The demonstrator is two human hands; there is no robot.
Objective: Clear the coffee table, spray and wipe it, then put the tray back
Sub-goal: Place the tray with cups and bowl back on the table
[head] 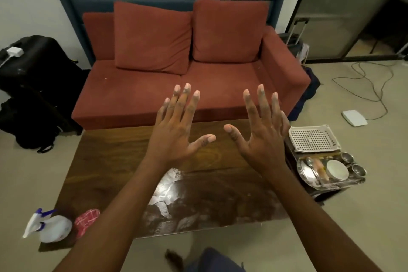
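Observation:
The dark wooden coffee table (106, 161) fills the middle, with a whitish smeared patch near its front edge. My left hand (178, 128) and my right hand (262, 130) hover above the table, backs up, fingers spread straight, holding nothing. A white spray bottle (51, 227) with a blue trigger stands at the table's front left corner, next to a crumpled red checked cloth (86, 222). A steel tray (309, 174) with a white bowl (337, 170), spoons and small steel cups rests on a low stand to the right of the table.
A red sofa (176, 86) with two cushions stands behind the table. A white perforated basket (313, 139) lies beside the steel tray. Black bags (33, 86) sit at the left. Cables (371, 81) and a small white device (354, 117) lie on the floor at the right.

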